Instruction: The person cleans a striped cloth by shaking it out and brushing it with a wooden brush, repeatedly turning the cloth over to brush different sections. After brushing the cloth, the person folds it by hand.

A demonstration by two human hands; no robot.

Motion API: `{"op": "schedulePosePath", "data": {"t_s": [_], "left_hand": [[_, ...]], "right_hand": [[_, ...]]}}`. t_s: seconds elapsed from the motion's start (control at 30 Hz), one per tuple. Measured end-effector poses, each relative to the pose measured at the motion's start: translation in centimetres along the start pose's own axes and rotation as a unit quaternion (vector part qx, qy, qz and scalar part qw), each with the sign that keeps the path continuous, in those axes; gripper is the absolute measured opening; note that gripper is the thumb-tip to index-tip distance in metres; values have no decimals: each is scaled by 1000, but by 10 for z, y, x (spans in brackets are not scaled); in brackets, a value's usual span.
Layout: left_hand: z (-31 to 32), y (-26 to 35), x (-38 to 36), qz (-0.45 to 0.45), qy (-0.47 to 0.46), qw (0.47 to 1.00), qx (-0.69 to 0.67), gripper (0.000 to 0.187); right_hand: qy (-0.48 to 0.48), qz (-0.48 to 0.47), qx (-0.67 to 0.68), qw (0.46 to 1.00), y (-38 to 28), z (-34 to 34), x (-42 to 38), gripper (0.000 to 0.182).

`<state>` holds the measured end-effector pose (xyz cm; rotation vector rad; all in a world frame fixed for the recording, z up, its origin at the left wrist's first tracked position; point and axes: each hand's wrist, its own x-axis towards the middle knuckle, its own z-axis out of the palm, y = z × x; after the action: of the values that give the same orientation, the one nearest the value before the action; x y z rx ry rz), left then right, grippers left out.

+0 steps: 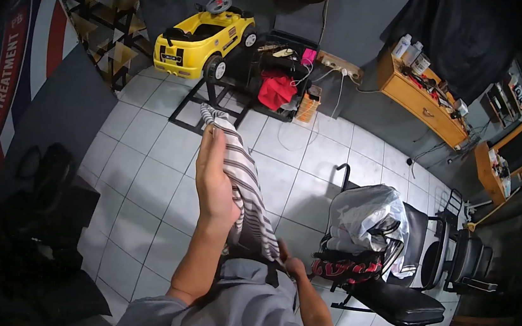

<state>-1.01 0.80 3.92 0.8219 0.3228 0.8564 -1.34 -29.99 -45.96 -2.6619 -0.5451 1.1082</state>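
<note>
A white cloth with dark stripes stretches in a long, narrow fold in front of my body. My left hand is raised at its upper end, fingers long and fairly straight, gripping the cloth along its edge. A short tip of the fabric sticks out past those fingertips. Down near my waist, my right hand holds the lower end, its fingers closed at the fabric's edge. The cloth hides part of the left hand's fingers and thumb.
A yellow toy car stands on a black metal frame. Beside it a black case holds a red cloth. On the right, a black chair carries a clear plastic bag. A wooden wall shelf holds bottles and tools.
</note>
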Motion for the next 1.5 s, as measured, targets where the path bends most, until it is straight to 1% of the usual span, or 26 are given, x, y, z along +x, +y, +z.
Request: {"op": "schedulePosePath", "data": {"t_s": [0.03, 0.07, 0.1, 0.13, 0.17, 0.3, 0.33, 0.4, 0.43, 0.47, 0.57, 0.63, 0.7, 0.73, 0.83, 0.93, 1.03, 1.1, 1.17, 1.2, 1.27, 1.3, 1.37, 1.43, 1.47, 1.5], "left_hand": [[-1, -2, -1, -8, 19, 1000, -4, 22], [-2, -6, -2, -8, 44, 999, 6, 22], [-4, -13, -2, -7, 68, 998, 14, 22], [-7, -20, -2, -5, 91, 996, 23, 22], [-12, -27, -2, 16, 55, 996, 72, 22], [-5, -45, -7, 16, -3, 976, 218, 20], [-14, -45, -3, 11, -125, 951, 283, 18], [-6, -38, -10, -31, -170, 932, 319, 18], [-8, -40, -9, 26, -168, 925, 340, 17], [-6, -33, -10, -4, -150, 940, 306, 15], [-11, -21, -1, -33, -99, 980, 167, 17], [-2, -5, -3, -62, -84, 988, 114, 15], [2, 1, -4, -71, -43, 994, 70, 15], [4, 3, -7, -66, -17, 996, 52, 15], [5, 14, -9, -17, -22, 999, 43, 16], [3, 19, -6, -7, -58, 995, 80, 15], [-5, 0, -4, -65, -90, 987, 118, 14], [-17, -24, -1, 0, -112, 961, 252, 15], [-18, -32, -5, 19, -133, 927, 350, 17], [-14, -32, -8, 6, -144, 926, 348, 16], [-7, -30, -16, -19, -165, 924, 344, 16], [-8, -34, -15, 50, -185, 908, 373, 17], [-6, -33, -15, 23, -151, 941, 303, 17], [6, -21, -18, 10, -116, 969, 218, 17], [-1, -25, -12, 51, -104, 967, 225, 16], [-3, -20, -13, 69, -93, 975, 189, 15]], "right_hand": [[102, -63, -5, 993, 0, -1, 1, 54], [116, 36, 189, 974, -46, -50, -18, 56], [297, -63, 239, 922, -43, -41, 5, 51], [162, -55, 437, 883, -82, -95, -25, 49], [44, 3, 602, 797, -127, -154, -59, 48], [-32, -173, 708, 684, -224, -257, -145, 47], [-50, -201, 723, 660, -238, -263, -157, 46], [-136, -221, 724, 639, -257, -258, -170, 45], [-252, -262, 734, 573, -257, -253, -163, 44], [-241, -267, 721, 593, -257, -241, -151, 41], [-33, -330, 416, 847, -216, -188, -80, 37], [80, -301, 173, 934, -169, -125, -31, 34], [-5, -181, -50, 982, -130, -96, -25, 33], [-37, -90, -52, 994, -104, -74, -20, 34], [-114, 82, 16, 990, -53, -54, -36, 37], [-89, 25, -22, 996, -37, -38, -22, 37], [82, 29, 212, 973, -57, -67, -13, 52], [35, -13, 529, 848, -124, -145, -50, 52], [-32, -136, 690, 710, -183, -211, -100, 46], [-21, -182, 698, 692, -206, -236, -123, 45], [37, -249, 638, 728, -242, -261, -159, 46], [33, -260, 632, 729, -250, -262, -166, 45], [-22, -233, 630, 740, -251, -263, -168, 43], [98, -293, 456, 834, -237, -231, -135, 44], [156, -318, 358, 864, -227, -209, -114, 45], [122, -272, 265, 917, -211, -192, -99, 48]]}}
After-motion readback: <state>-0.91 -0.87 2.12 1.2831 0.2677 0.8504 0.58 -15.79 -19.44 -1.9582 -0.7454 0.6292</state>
